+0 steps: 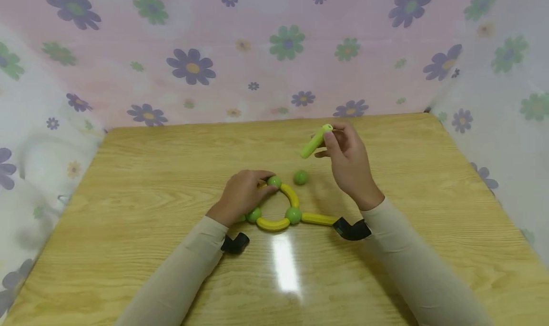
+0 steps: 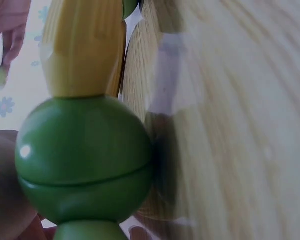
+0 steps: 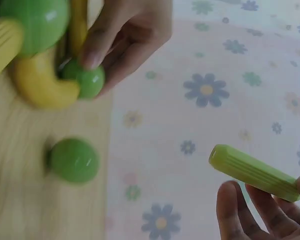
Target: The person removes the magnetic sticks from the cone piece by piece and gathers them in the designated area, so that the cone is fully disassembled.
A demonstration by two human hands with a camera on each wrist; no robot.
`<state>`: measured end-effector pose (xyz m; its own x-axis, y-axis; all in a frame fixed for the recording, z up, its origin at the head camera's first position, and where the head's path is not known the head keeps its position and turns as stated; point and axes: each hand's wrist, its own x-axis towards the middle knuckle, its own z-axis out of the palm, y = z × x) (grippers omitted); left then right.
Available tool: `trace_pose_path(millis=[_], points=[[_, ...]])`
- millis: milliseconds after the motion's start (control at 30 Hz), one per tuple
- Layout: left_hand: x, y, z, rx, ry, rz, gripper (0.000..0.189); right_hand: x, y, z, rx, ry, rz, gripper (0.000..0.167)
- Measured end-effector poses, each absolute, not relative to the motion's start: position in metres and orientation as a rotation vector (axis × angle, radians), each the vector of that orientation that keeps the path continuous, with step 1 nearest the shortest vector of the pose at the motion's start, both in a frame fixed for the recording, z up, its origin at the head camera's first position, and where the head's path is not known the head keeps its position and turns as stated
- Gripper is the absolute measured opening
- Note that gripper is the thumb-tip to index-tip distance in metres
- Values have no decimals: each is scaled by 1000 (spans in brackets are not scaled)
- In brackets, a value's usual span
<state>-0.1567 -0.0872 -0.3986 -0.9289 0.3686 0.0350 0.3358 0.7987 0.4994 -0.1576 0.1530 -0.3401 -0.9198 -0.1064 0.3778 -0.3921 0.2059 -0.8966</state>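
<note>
My left hand (image 1: 242, 195) pinches a green ball (image 1: 274, 182) at the far side of a ring made of green balls and curved yellow rods (image 1: 273, 224). In the air to the right, my right hand (image 1: 349, 161) holds a straight light-green rod (image 1: 316, 141) between thumb and fingers, one end pointing down-left. A loose green ball (image 1: 301, 177) lies on the table just right of the ring. The ring's right ball (image 1: 293, 215) joins a straight yellow rod (image 1: 318, 219). Close up in the left wrist view is a green ball (image 2: 85, 160) between a yellow rod and a green rod.
The wooden table (image 1: 150, 173) ends at a flower-patterned backdrop (image 1: 240, 45), with patterned side panels left and right. Black wrist-worn devices hang near each cuff; the right one (image 1: 351, 229) overlaps the end of the straight yellow rod.
</note>
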Motion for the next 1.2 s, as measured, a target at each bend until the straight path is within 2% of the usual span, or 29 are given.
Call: trace_pose_path(millis=[400, 567, 767, 967, 1200], points=[[-156, -93, -398, 543, 2913, 801, 38, -174, 226, -371, 234, -2628, 1611, 51], [-155, -91, -399, 560, 2902, 798, 38, -180, 247, -382, 132, -2747, 1531, 49], [-155, -89, -397, 553, 2899, 796, 40, -183, 257, -385, 94, -2903, 1374, 47], [-154, -88, -396, 523, 2893, 778, 40, -184, 258, -387, 168, -3058, 1160, 44], [-155, -88, -395, 516, 2899, 780, 41, -187, 257, -392, 220, -3173, 1111, 43]])
